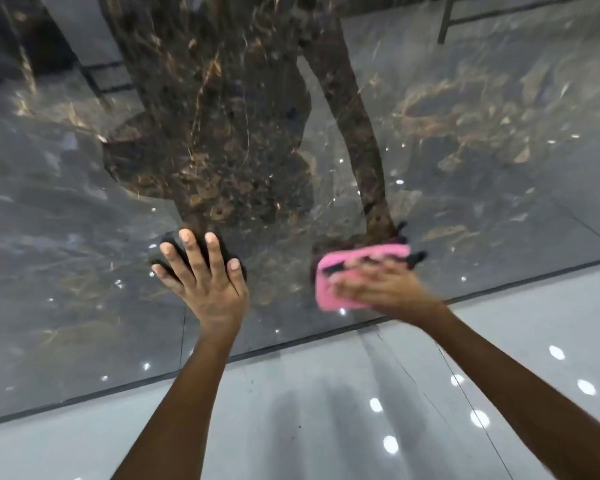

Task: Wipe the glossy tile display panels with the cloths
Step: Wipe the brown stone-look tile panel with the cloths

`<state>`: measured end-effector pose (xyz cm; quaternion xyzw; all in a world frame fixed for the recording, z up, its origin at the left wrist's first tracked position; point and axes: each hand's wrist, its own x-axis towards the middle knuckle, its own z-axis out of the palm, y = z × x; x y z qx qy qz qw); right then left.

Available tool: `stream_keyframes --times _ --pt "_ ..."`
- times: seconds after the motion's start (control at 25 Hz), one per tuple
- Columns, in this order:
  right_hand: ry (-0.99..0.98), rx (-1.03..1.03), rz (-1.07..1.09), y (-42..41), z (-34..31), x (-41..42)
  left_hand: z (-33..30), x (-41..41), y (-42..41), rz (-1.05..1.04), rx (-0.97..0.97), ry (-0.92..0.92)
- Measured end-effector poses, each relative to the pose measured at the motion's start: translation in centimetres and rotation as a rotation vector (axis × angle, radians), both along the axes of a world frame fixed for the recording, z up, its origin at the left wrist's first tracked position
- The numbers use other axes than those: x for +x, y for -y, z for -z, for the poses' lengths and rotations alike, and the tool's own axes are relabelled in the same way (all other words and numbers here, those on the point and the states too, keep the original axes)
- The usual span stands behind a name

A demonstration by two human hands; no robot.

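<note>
Glossy tile panel (84, 209), left hand (205, 282) flat, right hand (378, 289) pressing pink cloth (329, 292)

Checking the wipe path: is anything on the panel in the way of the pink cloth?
Nothing visible blocks it. The right hand presses the pink cloth on the dark glossy panel; the only other thing on the panel is the left hand, flat with fingers spread, off to the cloth's left.

The big shiny dark tile panel (84, 209) has lots of bare room all around, and only the pink cloth (340, 275) lies on it.
</note>
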<state>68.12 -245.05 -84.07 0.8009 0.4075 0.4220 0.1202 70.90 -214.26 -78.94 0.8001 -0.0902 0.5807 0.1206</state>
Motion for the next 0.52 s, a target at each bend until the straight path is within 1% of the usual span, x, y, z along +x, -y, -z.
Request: stream_keyframes --times 0.04,0.08,0.12,0.16,0.2,0.24,0.28,0.32,0.36,0.4,0.44,0.48,0.52 --pt "-0.031 0.367 0.084 0.7 -1.8 0.0 0.0 0.0 -0.1 -0.004 0.010 -0.004" --pt "-0.064 0.825 0.167 1.3 -2.3 0.3 -0.1 -0.1 -0.2 -0.003 0.020 -0.016" --pt "-0.091 1.343 0.237 0.7 -2.2 0.6 -0.2 -0.3 -0.3 -0.002 0.024 -0.033" --pt "-0.124 1.824 0.282 -1.2 -2.5 0.3 -0.5 -0.8 -0.1 -0.003 0.005 -0.065" --pt "-0.171 2.144 0.316 -3.3 -2.4 -0.1 -0.8 -1.4 0.5 0.007 -0.046 -0.111" --pt "-0.263 2.228 0.362 -5.8 -1.6 -0.6 -1.4 -2.2 1.6 0.040 -0.116 -0.154" --pt "-0.380 2.149 0.401 -8.7 -0.7 -2.2 -2.2 -2.9 3.1 0.096 -0.163 -0.182" --pt "-0.516 2.025 0.367 -11.5 0.2 -4.0 -3.4 -3.4 4.6 0.166 -0.148 -0.181" --pt "-0.594 1.915 0.295 -13.3 1.1 -5.8 -4.9 -3.7 5.8 0.224 -0.073 -0.154" --pt "-0.597 1.871 0.256 -12.9 1.8 -6.1 -6.4 -3.4 6.5 0.260 0.015 -0.123" --pt "-0.510 1.864 0.304 -10.4 1.6 -5.3 -7.8 -2.7 6.7 0.272 0.062 -0.108" --pt "-0.405 1.871 0.404 -5.6 1.1 -3.3 -8.8 -1.9 6.6 0.253 0.073 -0.103" --pt "-0.296 1.935 0.524 0.0 0.3 -1.8 -9.3 -1.2 6.1 0.204 0.085 -0.094"
